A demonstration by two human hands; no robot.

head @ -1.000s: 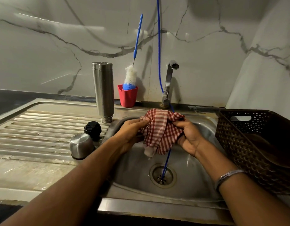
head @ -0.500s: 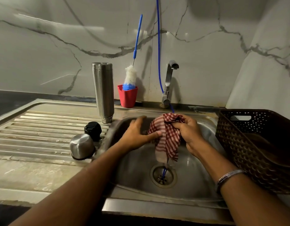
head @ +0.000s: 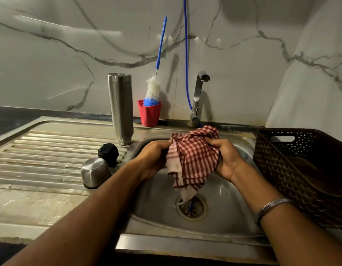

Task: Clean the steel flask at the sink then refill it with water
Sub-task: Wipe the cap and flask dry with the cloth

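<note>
Fingers of both hands pinch crumpled checked cloth (head: 195, 156) | cylindrical brushed-steel flask (head: 120, 108) inverted on ribbed drainboard (head: 41, 156)

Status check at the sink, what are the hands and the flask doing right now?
Left hand and right hand: both grip the checked cloth over the sink. Steel flask inverted on drainboard, untouched. Nothing in the way.

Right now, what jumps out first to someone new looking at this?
The red checked cloth, bunched over the sink basin and gripped by the left hand and right hand. Next, the steel flask standing mouth-down on the drainboard at left, with its steel cup and black stopper in front. A brown basket sits at right.
</note>
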